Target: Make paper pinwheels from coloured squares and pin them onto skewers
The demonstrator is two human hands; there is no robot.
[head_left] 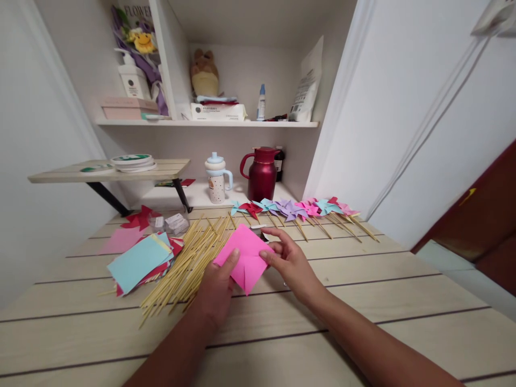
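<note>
A bright pink square of paper is held up above the table, turned corner-down, with a slit running in from its lower corner. My left hand grips its left corner, thumb on top. At the right corner my right hand pinches the paper between thumb and fingers. Just left of the paper lies a spread of thin wooden sticks. Beyond it, finished paper pinwheels in several colours rest in a row on sticks. A small dark and white object behind the paper is mostly hidden.
Stacked coloured paper lies at the left, near a red pinwheel shape and small clear boxes. At the back stand a cup and a red jug. A raised small shelf overhangs the left side.
</note>
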